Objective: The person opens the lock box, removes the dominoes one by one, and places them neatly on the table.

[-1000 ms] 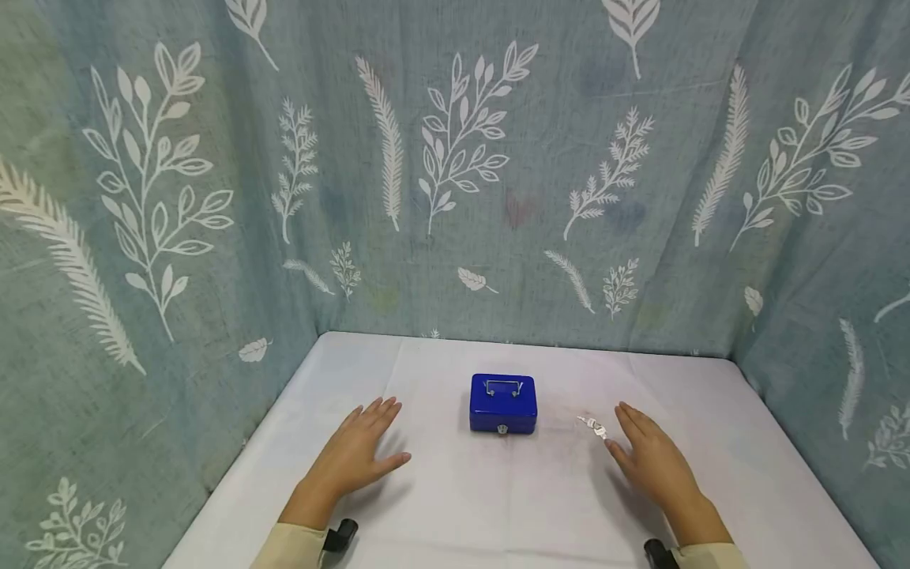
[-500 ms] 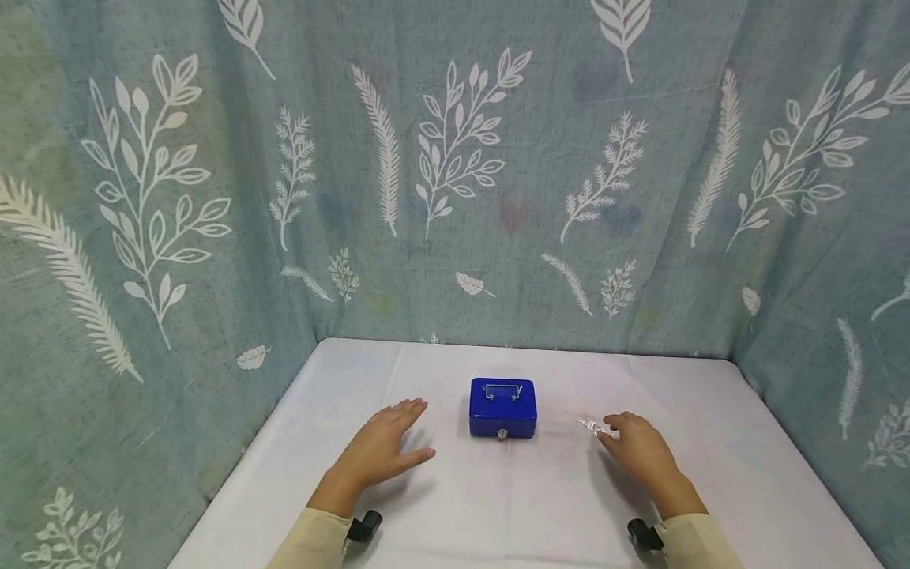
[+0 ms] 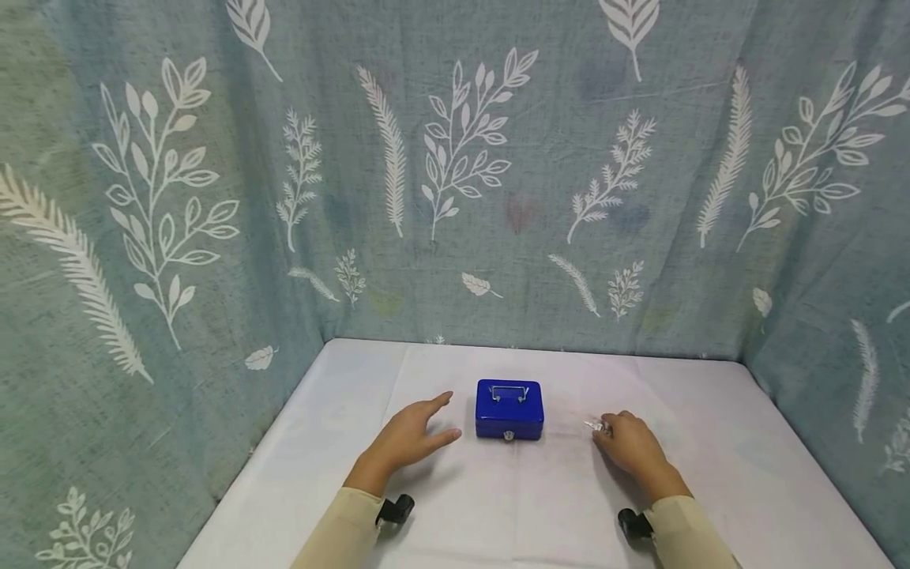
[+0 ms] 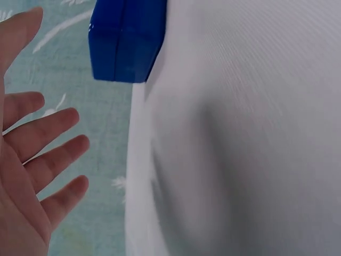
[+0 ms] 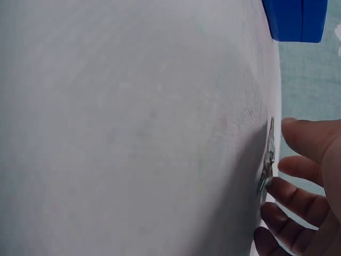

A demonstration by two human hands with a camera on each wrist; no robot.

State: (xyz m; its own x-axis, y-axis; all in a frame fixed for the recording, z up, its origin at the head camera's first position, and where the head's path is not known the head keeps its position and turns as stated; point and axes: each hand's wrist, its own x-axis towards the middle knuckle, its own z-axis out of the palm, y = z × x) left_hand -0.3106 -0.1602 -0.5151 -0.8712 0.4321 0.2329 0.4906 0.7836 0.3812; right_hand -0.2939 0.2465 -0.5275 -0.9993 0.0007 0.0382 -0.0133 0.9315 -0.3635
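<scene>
A blue metal cash box [image 3: 509, 411] with a wire handle on its lid and a lock on its front stands shut on the white table. To its right lies a small bunch of silvery keys [image 3: 596, 427], partly hidden by my right hand [image 3: 631, 446]. In the right wrist view the keys [image 5: 268, 162] lie on the cloth, with thumb and fingertips right at them and a gap between thumb and forefinger. My left hand [image 3: 401, 442] hovers left of the box, fingers spread and holding nothing; the left wrist view shows the box corner [image 4: 128, 42] beyond the thumb.
A white cloth [image 3: 512, 506] covers the table. Blue-green curtains [image 3: 455, 197] with white leaf prints hang behind it and along both sides. Black camera mounts [image 3: 395, 510] sit at both wrists.
My left hand has moved right, closer to the box. The right hand has moved slightly left onto the keys, its fingers bending from straight to curved. Box and keys stay in place.
</scene>
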